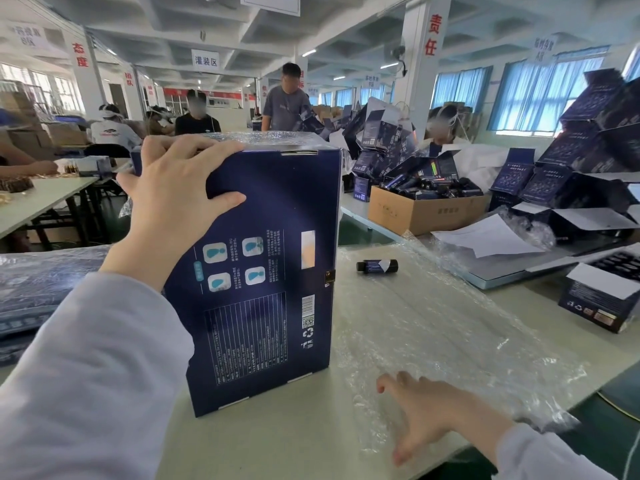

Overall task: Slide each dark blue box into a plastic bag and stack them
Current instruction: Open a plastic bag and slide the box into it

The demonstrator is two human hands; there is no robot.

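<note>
A large dark blue box (277, 271) stands on end on the table, its printed back facing me. My left hand (176, 202) grips its upper left corner, fingers over the top edge and thumb on the face. Clear bubble-wrap bags (450, 341) lie flat in a pile to the right of the box. My right hand (436, 414) rests on the near end of that pile with fingers spread, holding nothing. At the far left lies a stack of bagged dark blue boxes (41, 292).
A small dark bottle (377, 266) lies on the bags behind the box. A cardboard carton of bottles (426, 213) and heaps of small open blue cartons (571, 174) fill the right side. Several people work at tables behind.
</note>
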